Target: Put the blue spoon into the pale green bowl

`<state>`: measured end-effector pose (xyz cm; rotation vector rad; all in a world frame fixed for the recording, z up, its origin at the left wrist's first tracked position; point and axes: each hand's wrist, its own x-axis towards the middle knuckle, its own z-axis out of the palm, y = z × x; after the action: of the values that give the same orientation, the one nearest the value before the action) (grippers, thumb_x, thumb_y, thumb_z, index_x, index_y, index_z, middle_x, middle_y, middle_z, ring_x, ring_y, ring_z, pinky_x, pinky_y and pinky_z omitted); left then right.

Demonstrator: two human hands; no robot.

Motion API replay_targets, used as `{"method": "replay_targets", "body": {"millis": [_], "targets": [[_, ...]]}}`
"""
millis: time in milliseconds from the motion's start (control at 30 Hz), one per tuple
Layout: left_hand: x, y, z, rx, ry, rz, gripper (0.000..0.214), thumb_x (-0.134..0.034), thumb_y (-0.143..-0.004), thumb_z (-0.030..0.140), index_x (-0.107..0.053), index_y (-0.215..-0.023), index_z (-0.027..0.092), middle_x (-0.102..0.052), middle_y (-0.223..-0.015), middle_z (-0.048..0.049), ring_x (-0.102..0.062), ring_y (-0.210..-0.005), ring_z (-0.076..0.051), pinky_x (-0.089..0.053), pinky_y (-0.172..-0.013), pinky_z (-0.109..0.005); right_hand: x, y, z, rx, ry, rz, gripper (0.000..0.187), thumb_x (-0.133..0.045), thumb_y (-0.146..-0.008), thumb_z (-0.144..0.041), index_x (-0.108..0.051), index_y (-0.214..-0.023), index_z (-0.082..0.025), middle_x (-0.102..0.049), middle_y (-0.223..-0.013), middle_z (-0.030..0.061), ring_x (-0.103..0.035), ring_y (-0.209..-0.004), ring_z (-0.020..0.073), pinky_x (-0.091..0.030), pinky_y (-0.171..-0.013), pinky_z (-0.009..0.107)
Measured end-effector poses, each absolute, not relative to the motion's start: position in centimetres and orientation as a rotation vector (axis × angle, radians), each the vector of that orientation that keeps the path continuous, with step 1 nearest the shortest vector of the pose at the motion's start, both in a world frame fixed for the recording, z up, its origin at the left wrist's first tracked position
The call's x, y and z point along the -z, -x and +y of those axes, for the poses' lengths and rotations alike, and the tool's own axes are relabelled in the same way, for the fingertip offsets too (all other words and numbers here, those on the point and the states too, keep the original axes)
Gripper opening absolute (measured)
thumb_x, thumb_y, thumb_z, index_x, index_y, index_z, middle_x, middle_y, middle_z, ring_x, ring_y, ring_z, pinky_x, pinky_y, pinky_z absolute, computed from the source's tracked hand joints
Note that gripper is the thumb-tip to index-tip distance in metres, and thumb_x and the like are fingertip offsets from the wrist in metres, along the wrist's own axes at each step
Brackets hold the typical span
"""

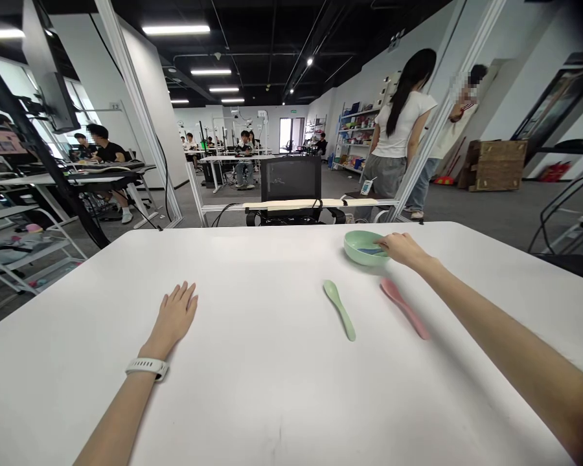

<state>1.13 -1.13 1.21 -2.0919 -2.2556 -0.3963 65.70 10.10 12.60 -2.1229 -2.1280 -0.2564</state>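
While the left hand (pixel 175 312) lies flat and palm down at the lower left of centre, fingers spread loosely and holding nothing, the right hand (pixel 402 248) reaches to the upper right of centre and sets its fingertips on the near rim of a pale green bowl (pixel 362 249). Whether those fingers pinch the rim or only rest on it cannot be told. The bowl is round, shallow and matte, like plastic, with a blue patch showing inside. In front of it, towards the middle of the frame, lie two smooth, oval-headed spoons side by side but apart: a green spoon (pixel 339 309) and a pink spoon (pixel 404 308), the pink one just beneath the right wrist. All rest on a smooth white tabletop (pixel 272 388). A white watch band (pixel 148 367) circles the left wrist.
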Motion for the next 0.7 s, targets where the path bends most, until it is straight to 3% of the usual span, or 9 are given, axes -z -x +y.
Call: {"method": "replay_targets", "body": {"millis": [200,400,533,700], "targets": [[-1.0,-1.1,-1.0,0.424,2.084,-2.236,0.072,-0.026,-0.112,0.043,-0.061,-0.168,0.016,-0.055,-0.181,-0.0187,-0.048,-0.171,-0.036,-0.037,-0.139,-0.063,-11.0,-69.2,6.3,0.296,1.953,-1.835,0.058,-0.041,-0.106,-0.028,-0.079,-0.147,-0.011,-0.085,-0.135,0.0237,-0.077,-0.129,0.0421,-0.057,-0.113,0.057],[-1.0,-1.2,-1.0,0.41,2.08,-2.259,0.073,-0.025,-0.112,0.043,-0.059,-0.169,0.014,-0.053,-0.182,-0.0195,-0.046,-0.172,-0.034,-0.036,-0.14,-0.061,-3.9,-72.6,-0.6,0.155,1.899,-1.632,0.059,-0.041,-0.105,-0.036,-0.074,-0.149,-0.018,-0.082,-0.142,0.0233,-0.073,-0.141,0.0493,-0.056,-0.121,0.067],[-1.2,-1.1,-1.0,0.417,2.083,-2.254,0.073,-0.025,-0.112,0.043,-0.06,-0.169,0.014,-0.054,-0.181,-0.0196,-0.047,-0.171,-0.035,-0.037,-0.139,-0.063,0.4,-73.3,-2.6,-0.01,1.924,-1.679,0.057,-0.038,-0.103,-0.043,-0.08,-0.136,-0.021,-0.079,-0.15,0.0205,-0.068,-0.152,0.0463,-0.054,-0.129,0.066],[-1.1,-0.9,-0.9,0.412,2.09,-2.256,0.075,-0.023,-0.112,0.044,-0.059,-0.169,0.012,-0.052,-0.182,-0.0211,-0.046,-0.172,-0.036,-0.036,-0.14,-0.064,1.6,-73.4,-2.5,0.005,1.939,-1.687,0.057,-0.037,-0.104,-0.04,-0.082,-0.132,-0.018,-0.079,-0.152,0.02,-0.066,-0.155,0.0389,-0.054,-0.13,0.06]]}}
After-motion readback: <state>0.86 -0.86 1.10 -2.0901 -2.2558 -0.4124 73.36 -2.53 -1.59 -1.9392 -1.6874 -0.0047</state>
